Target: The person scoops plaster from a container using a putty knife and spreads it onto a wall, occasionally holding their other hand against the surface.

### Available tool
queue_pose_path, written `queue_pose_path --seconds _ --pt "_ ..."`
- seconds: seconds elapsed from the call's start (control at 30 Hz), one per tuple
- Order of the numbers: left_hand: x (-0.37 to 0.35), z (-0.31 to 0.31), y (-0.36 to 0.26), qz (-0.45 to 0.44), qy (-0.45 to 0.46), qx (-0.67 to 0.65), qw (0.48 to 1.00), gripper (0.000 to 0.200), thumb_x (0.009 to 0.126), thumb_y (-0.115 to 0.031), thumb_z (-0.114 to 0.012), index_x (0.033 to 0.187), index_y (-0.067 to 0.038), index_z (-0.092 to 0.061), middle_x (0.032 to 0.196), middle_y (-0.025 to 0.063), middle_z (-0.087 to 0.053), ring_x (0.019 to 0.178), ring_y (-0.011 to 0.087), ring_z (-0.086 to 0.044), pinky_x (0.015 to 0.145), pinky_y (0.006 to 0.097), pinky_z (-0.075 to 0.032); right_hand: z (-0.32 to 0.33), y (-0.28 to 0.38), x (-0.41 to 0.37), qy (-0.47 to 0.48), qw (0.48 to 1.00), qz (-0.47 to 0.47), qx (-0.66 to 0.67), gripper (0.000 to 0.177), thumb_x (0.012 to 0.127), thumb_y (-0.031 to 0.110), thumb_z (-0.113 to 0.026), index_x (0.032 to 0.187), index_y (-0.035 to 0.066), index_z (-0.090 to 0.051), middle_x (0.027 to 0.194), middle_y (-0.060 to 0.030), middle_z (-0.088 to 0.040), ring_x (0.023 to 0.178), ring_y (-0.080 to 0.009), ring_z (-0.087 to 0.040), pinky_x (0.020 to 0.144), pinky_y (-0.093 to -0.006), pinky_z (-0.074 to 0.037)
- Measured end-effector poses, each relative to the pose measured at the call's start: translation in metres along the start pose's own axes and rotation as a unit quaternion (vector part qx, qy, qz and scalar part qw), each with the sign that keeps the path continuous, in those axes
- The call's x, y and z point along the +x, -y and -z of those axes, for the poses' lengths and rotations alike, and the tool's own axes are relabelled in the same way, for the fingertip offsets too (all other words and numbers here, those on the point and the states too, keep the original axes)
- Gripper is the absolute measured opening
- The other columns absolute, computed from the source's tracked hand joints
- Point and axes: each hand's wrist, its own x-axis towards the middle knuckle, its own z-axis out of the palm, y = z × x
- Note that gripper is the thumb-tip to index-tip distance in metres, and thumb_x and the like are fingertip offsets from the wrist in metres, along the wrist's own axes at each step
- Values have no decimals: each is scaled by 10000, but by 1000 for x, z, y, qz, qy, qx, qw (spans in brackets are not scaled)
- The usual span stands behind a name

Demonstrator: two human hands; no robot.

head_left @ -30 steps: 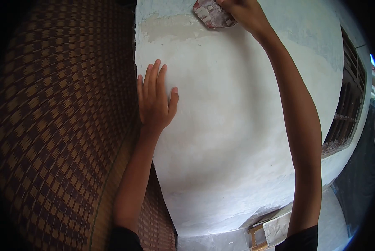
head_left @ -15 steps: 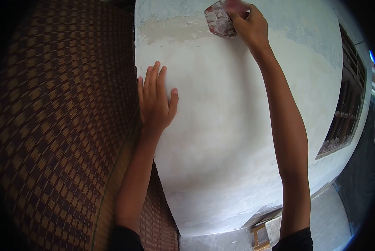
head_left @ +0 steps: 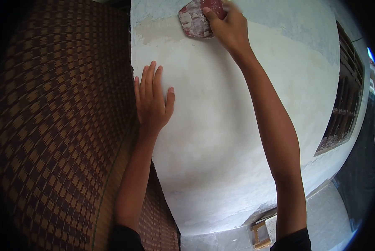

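Up near the top of the pale wall (head_left: 204, 125), the right hand (head_left: 230, 30) has a reddish flat tool (head_left: 196, 21) by its red upper part, thumb on one side, the other fingers partly hidden and blurred. The tool's broad face is smeared whitish and grey, overlapping a beige patch (head_left: 160, 30); whether it touches the wall, I can't tell. Lower down, the left hand (head_left: 152, 102) lies palm to the wall, just by its left edge, fingers slightly spread and thumb out, with nothing in them. A brown woven mat (head_left: 62, 117) stands beside it. Over to the right there's a barred window (head_left: 344, 96), and low down a wooden frame (head_left: 260, 235) sits near the wall's foot
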Motion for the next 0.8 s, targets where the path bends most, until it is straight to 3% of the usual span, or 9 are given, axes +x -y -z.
queue_pose_path --seconds 0.1,0.17,0.27,0.33,0.4,0.5,0.6,0.67,0.8 --pt "-1 0 -1 -1 2 -3 1000 570 918 -178 -533 1446 -40 -369 1532 151 -356 1446 332 -291 1173 548 -177 -1 -8 3 1 997 -11 -79 274 927 184 -643 1068 -48 -601 919 -167 -689 814 -239 -671 740 -367 -533" --pt "-1 1 0 2 0 -4 1000 569 919 -178 -532 1446 -41 -369 1532 152 -355 1446 332 -292 1173 549 -177 13 -7 6 -17 996 -81 -42 291 924 188 -654 1079 -52 -598 923 -167 -690 796 -238 -666 744 -370 -535" --pt "-2 0 -2 0 1 -11 1000 566 923 -182 -528 1447 -42 -368 1532 152 -355 1445 333 -294 1174 549 -172 14 1 4 -36 995 -88 41 282 923 183 -659 1070 -51 -599 919 -162 -690 781 -233 -660 727 -366 -534" --pt "-1 0 -2 4 3 -4 1000 570 923 -183 -533 1449 -43 -365 1531 151 -356 1445 334 -292 1175 548 -173 -1 -9 -1 -37 999 25 3 288 918 188 -665 1050 -55 -585 888 -199 -689 777 -254 -671 713 -369 -536" --pt "-1 1 -2 2 5 -5 1000 573 921 -181 -537 1450 -42 -363 1531 151 -356 1446 334 -291 1175 548 -174 0 -6 -5 3 992 -76 -104 433 889 294 -692 1164 -31 -611 956 -162 -707 877 -193 -684 789 -309 -529" --pt "-1 1 -2 3 5 2 1000 574 921 -180 -536 1451 -42 -363 1531 150 -355 1447 334 -289 1175 550 -175 21 -9 1 -17 991 -132 -21 465 881 312 -692 1183 -31 -602 961 -176 -712 906 -223 -693 804 -323 -529" --pt "-2 1 -1 7 8 6 1000 570 924 -184 -529 1451 -43 -363 1532 150 -352 1449 333 -287 1175 550 -176 17 -6 2 -59 992 -107 -17 495 870 338 -703 1190 -26 -602 961 -176 -709 899 -235 -691 816 -336 -529" --pt "-1 0 -2 5 9 2 1000 568 926 -187 -526 1451 -43 -363 1533 149 -351 1449 333 -286 1175 550 -176 4 -5 -2 -21 997 -69 -21 481 870 326 -703 1179 -29 -603 974 -186 -705 897 -242 -689 828 -346 -527" --pt "-1 0 -2 4 8 1 1000 568 925 -194 -526 1450 -43 -369 1532 146 -353 1451 331 -285 1176 547 -178 15 -10 2 -28 993 -94 -68 468 877 314 -697 1171 -35 -595 983 -201 -703 916 -272 -692 844 -360 -520"
